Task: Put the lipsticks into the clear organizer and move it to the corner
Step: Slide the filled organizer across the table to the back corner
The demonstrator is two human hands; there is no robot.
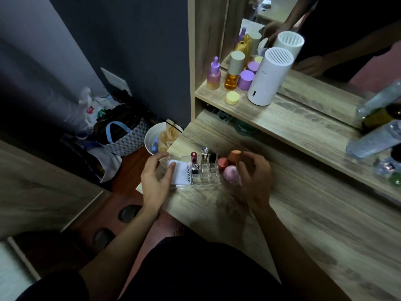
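Note:
The clear organizer stands on the wooden table close to its far left corner. Three lipsticks stand upright in its back slots: a dark red one, a silver one and a black one. A white packet lies in its left section, and orange, coral and pink sponges fill the right section. My left hand grips the organizer's left end with thumb and fingers. My right hand curls around its right end.
A shelf above the table carries purple and amber bottles, a yellow jar and a white cylinder before a mirror. Clear bottles lie at the right. Off the table's left edge stand a white bin and bags.

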